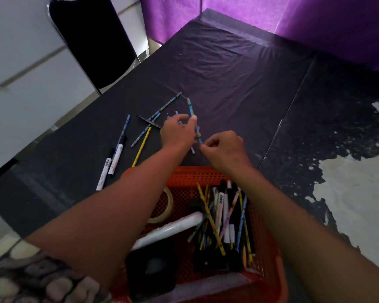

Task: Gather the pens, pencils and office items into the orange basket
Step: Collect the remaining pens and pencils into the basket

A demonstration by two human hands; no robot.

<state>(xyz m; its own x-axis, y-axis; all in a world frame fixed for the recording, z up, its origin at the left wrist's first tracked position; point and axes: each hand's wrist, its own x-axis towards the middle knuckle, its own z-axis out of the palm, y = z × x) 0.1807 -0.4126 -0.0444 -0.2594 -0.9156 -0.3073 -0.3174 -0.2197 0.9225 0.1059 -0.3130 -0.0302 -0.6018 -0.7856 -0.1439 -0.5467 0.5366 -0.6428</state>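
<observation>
Orange basket (190, 174): sits on the table at the near edge, under both forearms; its perforated far wall faces the loose items.
Basket contents: a bundle of pens and pencils (224, 217) lies along the right side; a roll of clear tape (167, 204) stands against the left wall; a white tube (173, 229) lies slantwise across the middle; a black boxy item (151, 272) fills the near left corner.
Left hand (177, 132): reaches beyond the basket, fingers pinched on a blue patterned pencil (192, 110) whose tip points away from the person; the pencil looks lifted at a slant, though whether its near end touches the table I cannot tell.
Right hand (224, 147): just beside the left hand, fingers curled in narrowly, fingertips at the near end of the same pencil; whether it truly grips it I cannot tell.
Second blue pencil (192, 149): mostly hidden under the left hand, only its ends showing.
Loose pencils (150, 121): several blue patterned ones and a yellow pencil (141, 149) lie crossed left of the left hand, with a black pen (149, 122) across them.
White markers (112, 162): two, side by side, further left, next to a lone blue pencil (124, 131).
Table (228, 73): covered in a wrinkled black sheet.
Chair (90, 40): black, at the far left corner.
Purple curtain (293, 16): hangs behind the table.
</observation>
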